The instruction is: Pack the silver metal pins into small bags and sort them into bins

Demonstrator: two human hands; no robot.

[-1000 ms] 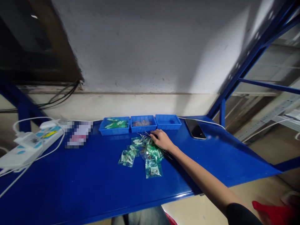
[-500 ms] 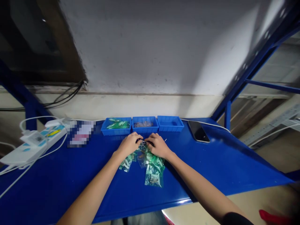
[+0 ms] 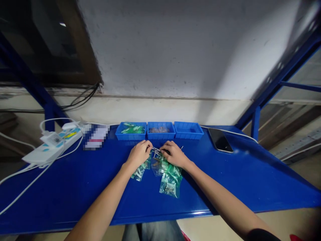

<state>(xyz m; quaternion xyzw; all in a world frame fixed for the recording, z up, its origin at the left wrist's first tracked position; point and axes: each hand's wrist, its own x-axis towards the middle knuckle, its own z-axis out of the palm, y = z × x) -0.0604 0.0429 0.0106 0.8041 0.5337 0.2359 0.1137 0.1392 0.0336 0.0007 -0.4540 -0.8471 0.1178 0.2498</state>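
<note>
My left hand (image 3: 140, 153) is closed, thumb and fingers pinched together beside some thin silvery metal pins or screws (image 3: 156, 152). What it pinches is too small to make out. My right hand (image 3: 174, 154) curls its fingers in from the other side of these pieces, over the top of several clear bags. Its fingertips are partly hidden. Under and below the hands lie a bag of green and white pieces (image 3: 173, 170), a bag with short metal screws (image 3: 170, 188), a bag with brownish contents (image 3: 155, 164) and, by my left wrist, a smaller bag (image 3: 137, 174).
Along the wall stand three blue bins: one with green bags (image 3: 130, 136), one with brownish bags (image 3: 160, 136), one with nothing visible inside (image 3: 188, 135). A phone (image 3: 220, 140) lies right of them. A white power strip (image 3: 54, 150) with cables occupies the left.
My hands have drawn slightly apart, and more of the metal pieces between them shows. The camera view has shifted, so everything on the table sits a little further right.
</note>
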